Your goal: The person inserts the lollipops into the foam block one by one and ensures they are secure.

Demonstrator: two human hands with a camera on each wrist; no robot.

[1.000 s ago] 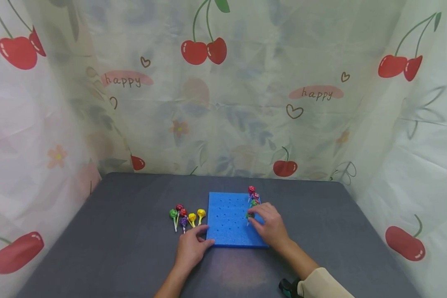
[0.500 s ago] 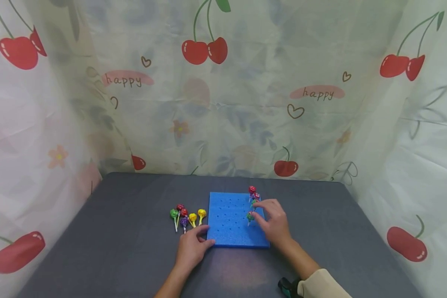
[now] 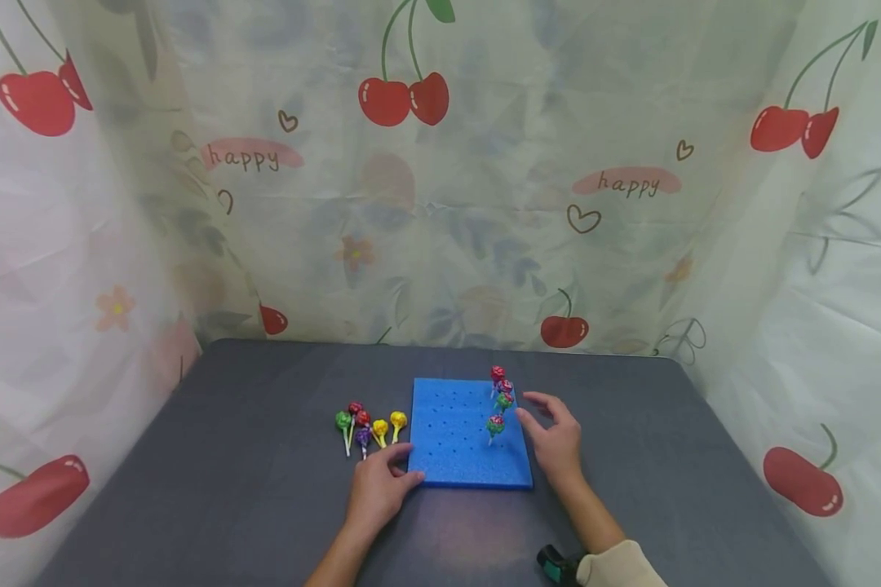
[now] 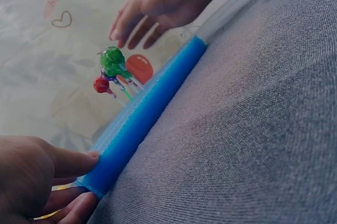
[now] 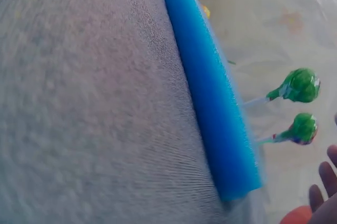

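Note:
A blue foam board with rows of small holes lies flat on the table. Its front left corner is held between the thumb and fingers of my left hand. Along the board's right side several wrapped lollipops stand on their sticks: a green one nearest me, another green one, then a purple one and a red one at the back corner. My right hand hovers just right of the board, fingers apart and holding nothing. In the right wrist view two green lollipop heads rise from the board.
Left of the board lies a loose group of lollipops: a green one, two red, a purple one and two yellow. The dark grey table is enclosed by a cherry-print curtain. A black device sits at my right sleeve.
My right hand has let go of the nearest green lollipop and drawn back to the right, off the board. That lollipop stays upright. The left hand has kept its hold on the corner.

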